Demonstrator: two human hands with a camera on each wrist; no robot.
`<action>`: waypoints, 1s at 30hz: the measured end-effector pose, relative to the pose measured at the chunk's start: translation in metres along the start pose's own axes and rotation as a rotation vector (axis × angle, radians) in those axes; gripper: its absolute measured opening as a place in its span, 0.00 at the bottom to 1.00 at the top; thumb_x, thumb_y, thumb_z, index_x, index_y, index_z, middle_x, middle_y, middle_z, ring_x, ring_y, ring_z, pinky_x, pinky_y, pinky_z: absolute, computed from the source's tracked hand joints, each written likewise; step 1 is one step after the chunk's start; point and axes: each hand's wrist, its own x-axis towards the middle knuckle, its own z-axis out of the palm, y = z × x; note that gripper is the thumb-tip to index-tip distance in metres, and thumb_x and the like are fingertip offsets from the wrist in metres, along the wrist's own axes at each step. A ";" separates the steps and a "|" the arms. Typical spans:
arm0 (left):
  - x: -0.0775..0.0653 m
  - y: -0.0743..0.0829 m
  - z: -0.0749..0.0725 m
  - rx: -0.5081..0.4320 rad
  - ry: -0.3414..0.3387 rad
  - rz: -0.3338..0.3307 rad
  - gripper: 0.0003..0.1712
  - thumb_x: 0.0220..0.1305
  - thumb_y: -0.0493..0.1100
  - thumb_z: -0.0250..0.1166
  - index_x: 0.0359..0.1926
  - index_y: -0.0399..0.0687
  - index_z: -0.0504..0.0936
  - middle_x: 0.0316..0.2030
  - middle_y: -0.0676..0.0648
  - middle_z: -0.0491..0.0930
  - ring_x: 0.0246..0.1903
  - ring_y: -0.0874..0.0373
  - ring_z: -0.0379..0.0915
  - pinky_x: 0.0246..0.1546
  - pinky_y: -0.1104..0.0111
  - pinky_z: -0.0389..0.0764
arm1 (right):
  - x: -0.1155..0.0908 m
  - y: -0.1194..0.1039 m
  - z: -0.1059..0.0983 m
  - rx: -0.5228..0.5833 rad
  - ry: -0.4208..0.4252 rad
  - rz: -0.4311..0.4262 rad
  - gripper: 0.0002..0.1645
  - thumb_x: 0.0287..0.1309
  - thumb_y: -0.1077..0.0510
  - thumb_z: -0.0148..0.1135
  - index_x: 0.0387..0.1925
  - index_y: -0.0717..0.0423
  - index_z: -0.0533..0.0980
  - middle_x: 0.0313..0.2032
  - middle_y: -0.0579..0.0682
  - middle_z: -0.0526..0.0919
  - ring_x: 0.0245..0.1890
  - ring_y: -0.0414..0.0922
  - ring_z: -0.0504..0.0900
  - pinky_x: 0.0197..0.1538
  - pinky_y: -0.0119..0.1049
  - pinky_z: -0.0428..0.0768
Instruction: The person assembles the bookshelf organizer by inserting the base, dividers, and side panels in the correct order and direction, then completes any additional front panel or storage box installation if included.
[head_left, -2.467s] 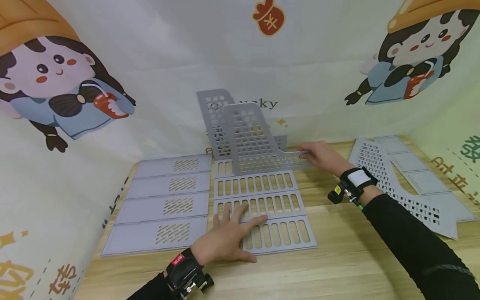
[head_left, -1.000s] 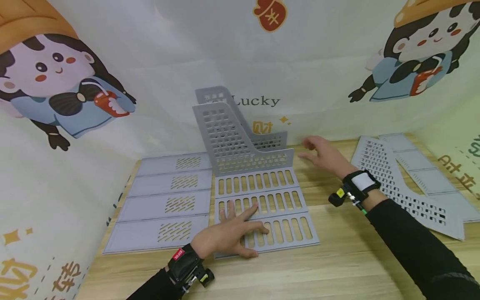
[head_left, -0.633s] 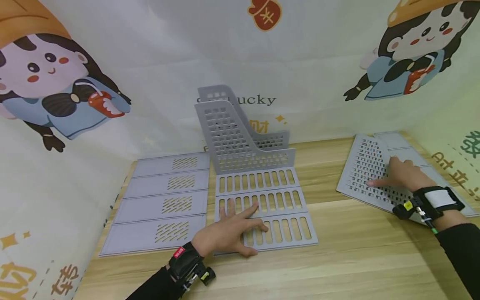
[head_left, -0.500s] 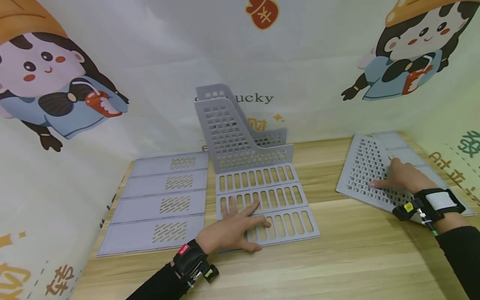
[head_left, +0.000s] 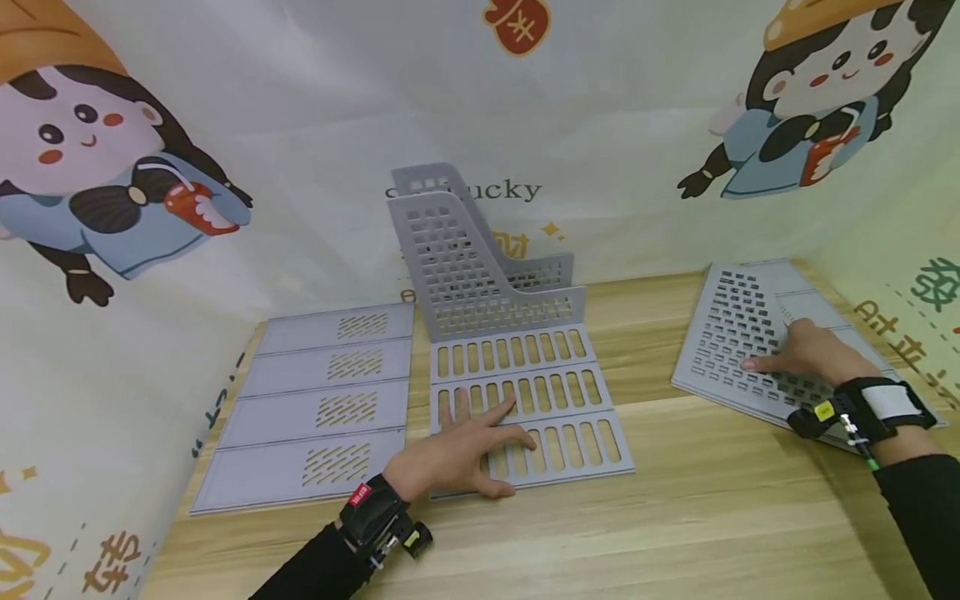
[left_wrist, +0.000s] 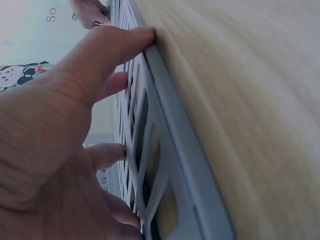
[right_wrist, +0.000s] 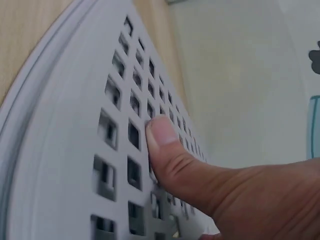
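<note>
In the head view my left hand [head_left: 461, 450] rests with spread fingers on a grey slotted panel [head_left: 592, 450]. Seen from the left wrist, its thumb lies at the panel's [left_wrist: 170, 115] front edge. At the back of that panel, two grey perforated side panels [head_left: 450, 267] stand upright, one behind the other. On the right, my right hand [head_left: 813, 354] grips a lying perforated side panel [head_left: 731, 333] at its inner curve. The thumb presses on the panel's [right_wrist: 85, 150] top face among the square holes; the other fingers are mostly hidden.
A flat grey panel with slanted slits [head_left: 277, 421] lies at the left. Another plain grey panel [head_left: 806, 296] lies partly under the gripped one. Printed cloth [head_left: 322, 167] rises behind and at both sides of the wooden table [head_left: 600, 533].
My right hand let go of the front upright panel, which now stands further left, and reached right to the lying perforated panel, whose near end has shifted left. My left hand stays put.
</note>
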 end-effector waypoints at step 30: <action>-0.017 0.018 0.007 0.118 0.050 0.026 0.26 0.73 0.52 0.64 0.70 0.66 0.74 0.78 0.38 0.49 0.67 0.18 0.46 0.57 0.25 0.56 | 0.008 -0.095 0.010 0.421 0.292 -0.749 0.12 0.67 0.73 0.59 0.50 0.69 0.78 0.43 0.61 0.83 0.42 0.36 0.83 0.36 0.35 0.81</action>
